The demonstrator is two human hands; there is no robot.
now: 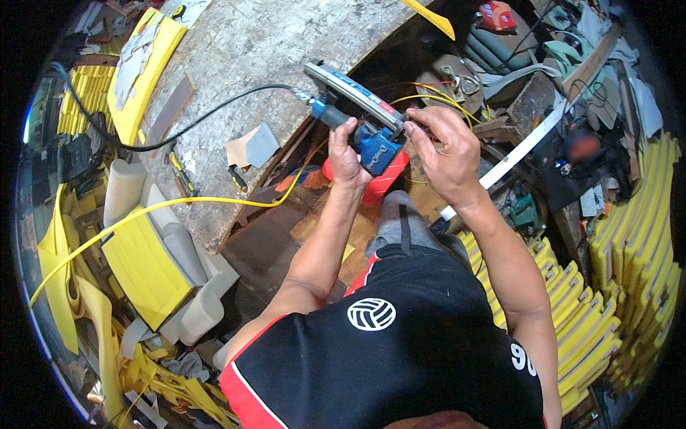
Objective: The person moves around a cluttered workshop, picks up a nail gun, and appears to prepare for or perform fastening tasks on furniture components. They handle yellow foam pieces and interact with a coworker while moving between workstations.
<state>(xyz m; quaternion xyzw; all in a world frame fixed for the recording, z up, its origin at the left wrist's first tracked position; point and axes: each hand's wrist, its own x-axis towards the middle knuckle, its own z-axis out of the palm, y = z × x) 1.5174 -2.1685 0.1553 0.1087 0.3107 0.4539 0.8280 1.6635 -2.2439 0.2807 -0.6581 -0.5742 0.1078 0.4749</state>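
An air staple gun (pixel 379 149) with a blue body, dark grip and long silver magazine is held up over the near edge of the worktable. My left hand (pixel 348 159) is wrapped around its grip. At the front end of the magazine, the thumb and fingers of my right hand (pixel 450 150) are pinched together. Whatever lies between those fingertips is too small to make out. A black air hose (pixel 214 109) runs from the gun's metal fitting across the table to the left.
On the scuffed worktable (pixel 246 53) lie a yellow-and-black screwdriver (pixel 237 179), cloth scraps (pixel 254 146) and a yellow foam panel (pixel 146 75). A yellow hose (pixel 171 204) crosses the left side. Beige-and-yellow upholstered pieces (pixel 150 264) stand left; stacked yellow panels (pixel 636 250) fill the right.
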